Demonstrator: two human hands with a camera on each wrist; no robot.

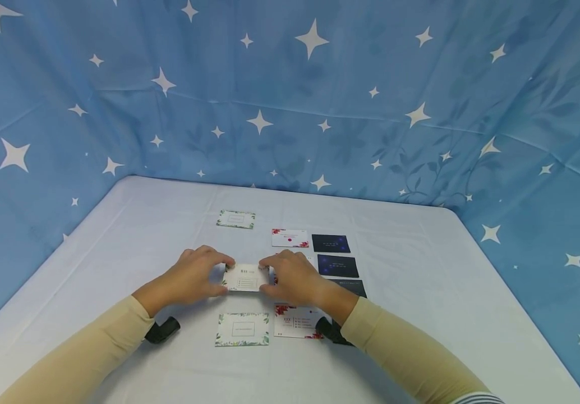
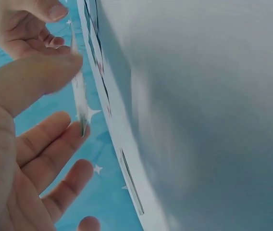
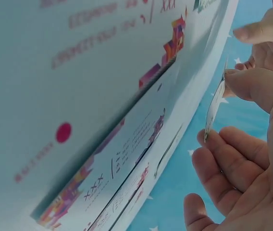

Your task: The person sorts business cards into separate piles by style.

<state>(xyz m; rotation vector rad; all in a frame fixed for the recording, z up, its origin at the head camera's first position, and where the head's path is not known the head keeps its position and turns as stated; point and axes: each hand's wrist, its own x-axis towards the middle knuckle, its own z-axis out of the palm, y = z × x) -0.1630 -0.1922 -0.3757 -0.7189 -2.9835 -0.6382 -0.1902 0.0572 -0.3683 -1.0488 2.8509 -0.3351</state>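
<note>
Both hands hold one white card (image 1: 245,277), printed with text and a boxed block of lines, above the white table. My left hand (image 1: 196,276) pinches its left side between thumb and fingers; my right hand (image 1: 294,275) pinches the right side the same way. Seen nearly edge-on in the left wrist view, the card (image 2: 80,96) spans from thumb to fingertips, raised off the cloth. The right wrist view also has the card (image 3: 215,108) between thumb and fingertip. Nearer me lies a card with a green leafy border (image 1: 242,329).
Another leafy-bordered card (image 1: 236,219) lies farther back. Right of the held card runs a column of white cards with red flowers (image 1: 290,238), partly hidden by my right hand. Beside it is a column of dark blue cards (image 1: 337,266). A blue starry curtain (image 1: 290,140) hangs behind the table.
</note>
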